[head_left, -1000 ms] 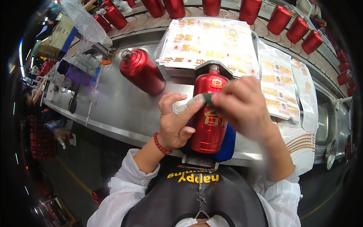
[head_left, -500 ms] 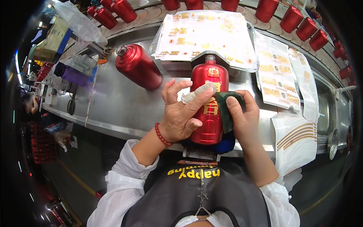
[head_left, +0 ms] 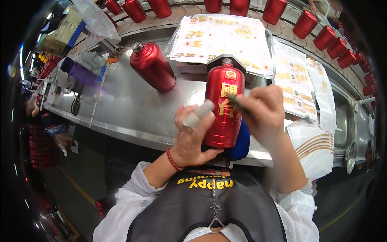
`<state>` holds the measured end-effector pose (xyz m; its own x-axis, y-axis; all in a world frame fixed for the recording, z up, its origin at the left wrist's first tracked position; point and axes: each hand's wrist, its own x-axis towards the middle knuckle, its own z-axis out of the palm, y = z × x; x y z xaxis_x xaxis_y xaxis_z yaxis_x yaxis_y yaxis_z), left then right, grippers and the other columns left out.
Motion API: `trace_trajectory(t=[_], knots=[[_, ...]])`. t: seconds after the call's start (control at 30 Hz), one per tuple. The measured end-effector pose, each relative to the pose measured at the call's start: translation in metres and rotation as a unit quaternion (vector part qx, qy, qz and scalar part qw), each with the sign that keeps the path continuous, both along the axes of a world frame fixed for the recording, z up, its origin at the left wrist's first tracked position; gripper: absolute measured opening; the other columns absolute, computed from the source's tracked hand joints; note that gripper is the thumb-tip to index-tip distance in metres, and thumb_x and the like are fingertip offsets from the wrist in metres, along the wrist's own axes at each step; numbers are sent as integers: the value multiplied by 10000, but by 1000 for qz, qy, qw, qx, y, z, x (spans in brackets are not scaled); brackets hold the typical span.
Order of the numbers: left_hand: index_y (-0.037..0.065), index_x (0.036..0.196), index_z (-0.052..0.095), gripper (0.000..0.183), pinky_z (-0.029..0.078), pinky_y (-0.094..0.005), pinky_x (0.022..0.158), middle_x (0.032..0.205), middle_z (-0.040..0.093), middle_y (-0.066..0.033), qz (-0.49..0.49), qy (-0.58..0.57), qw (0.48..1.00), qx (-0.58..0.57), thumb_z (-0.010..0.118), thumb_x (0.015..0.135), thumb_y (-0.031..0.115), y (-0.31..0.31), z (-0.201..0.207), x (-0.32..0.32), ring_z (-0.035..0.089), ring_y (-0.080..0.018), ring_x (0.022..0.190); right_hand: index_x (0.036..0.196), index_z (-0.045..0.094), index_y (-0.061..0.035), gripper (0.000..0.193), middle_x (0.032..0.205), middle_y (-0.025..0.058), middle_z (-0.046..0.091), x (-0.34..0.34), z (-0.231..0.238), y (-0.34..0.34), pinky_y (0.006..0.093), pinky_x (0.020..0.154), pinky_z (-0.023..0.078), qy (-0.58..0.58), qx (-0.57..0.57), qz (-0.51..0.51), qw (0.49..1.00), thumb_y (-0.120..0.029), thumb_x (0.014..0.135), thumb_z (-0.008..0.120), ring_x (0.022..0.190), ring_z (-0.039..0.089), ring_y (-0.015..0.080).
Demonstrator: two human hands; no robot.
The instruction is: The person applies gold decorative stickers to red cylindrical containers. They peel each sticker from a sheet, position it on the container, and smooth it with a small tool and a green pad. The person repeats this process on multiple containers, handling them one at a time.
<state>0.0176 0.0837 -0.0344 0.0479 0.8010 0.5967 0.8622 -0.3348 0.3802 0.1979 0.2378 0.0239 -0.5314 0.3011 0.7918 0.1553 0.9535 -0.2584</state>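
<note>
A red bottle [head_left: 221, 128] with gold lettering lies on its back in a dark notched holder [head_left: 238, 61], its glass neck pointing away from me. My left hand [head_left: 191, 139] is at the bottle's lower left side, fingers apart, thumb by its base. Pale cloth wrapping [head_left: 198, 115] covers one of its fingers. Closed over the bottle's right side, my right hand [head_left: 264, 111] pinches a dark green flexible piece [head_left: 234, 99] at the lettering. Motion blurs this hand, and most of the piece is hidden by its fingers.
Another red bottle [head_left: 153, 66] stands at left. Behind the holder lies a sheet of gold decals [head_left: 221, 38]; more decal sheets [head_left: 294, 80] lie at right. Blue cloth [head_left: 241, 141] sits under the bottle. Several red bottles [head_left: 305, 24] line the far conveyor.
The left hand has drawn back from the lettering toward the bottle's lower left. The right hand has tilted over, and the green piece now shows less. More of the gold lettering is visible.
</note>
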Motion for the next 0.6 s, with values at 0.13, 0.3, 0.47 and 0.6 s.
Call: trace_trajectory(t=[0.13,0.3,0.47,0.6], knots=[[-25,1574,242,1131,113,-618,1152,1158,682,-117,74,-14,994,-75,794,762,536,-4,2,8,353,-387,1371,866,657,-116,170,884,63,614,-1,47,0,401,801,455,-213,-162,289,919,-121,753,784,865,647,260],[-2,1582,259,1099,113,-615,1143,1089,695,-104,69,-8,994,-87,790,774,521,-1,7,7,365,-366,1357,950,698,-128,202,841,68,613,-27,35,23,361,770,462,-142,49,63,987,-118,763,772,780,625,239],[0,1587,250,1099,117,-626,1134,1142,683,-107,60,-29,996,-58,796,774,499,-3,-2,6,368,-358,1351,1016,708,-79,243,861,53,614,-11,32,29,347,732,501,-156,-160,265,938,-57,788,788,778,628,236],[-30,1576,251,1109,124,-608,1149,1259,657,-115,48,-19,996,-70,792,775,514,1,-3,4,382,-364,1353,1029,713,-117,298,897,30,619,6,-2,20,340,719,495,-55,-12,85,995,-78,756,824,812,610,242]])
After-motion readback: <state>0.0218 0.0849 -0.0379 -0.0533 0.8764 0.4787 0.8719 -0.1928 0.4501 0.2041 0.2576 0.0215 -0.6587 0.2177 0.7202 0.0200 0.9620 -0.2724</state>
